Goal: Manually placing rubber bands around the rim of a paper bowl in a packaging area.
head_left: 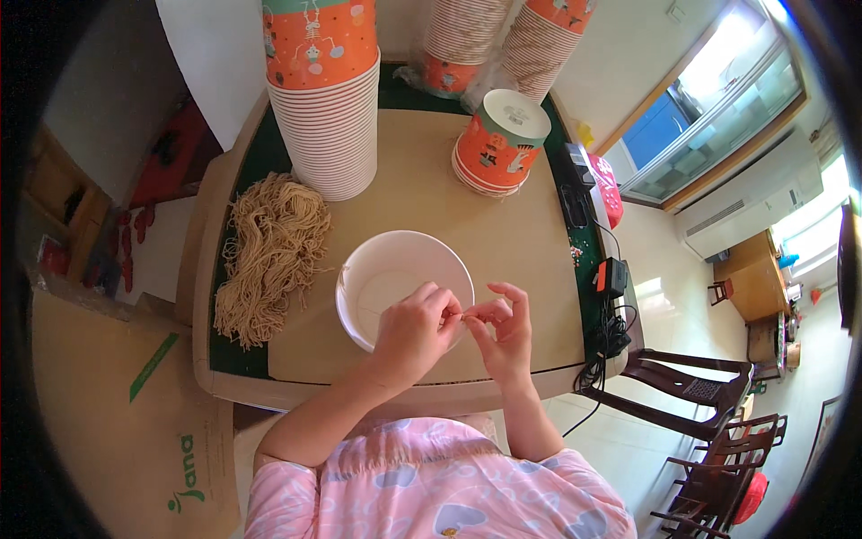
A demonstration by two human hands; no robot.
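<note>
A white paper bucket [361,260] stands open end up in front of me. A bit of beige cord shows at its left rim, and a faint thin line crosses its inside. My left hand [415,325] reaches over the bucket's near right side, thumb and forefinger pinched. Right beside it, my right hand [503,334] pinches with thumb and forefinger, its other fingers curled loosely. The fingertips of both hands nearly meet at the right rim, on what looks like a thin cord end, mostly hidden. A heap of beige cords [272,256] lies to the left of the bucket.
A tall stack of buckets [325,135] rises behind the cords. Upside-down orange buckets [501,148] stand at the back right, with more stacks [543,49] behind. A power strip [575,193] and black cables [611,337] run along the table's right edge. A dark chair [691,386] stands beyond.
</note>
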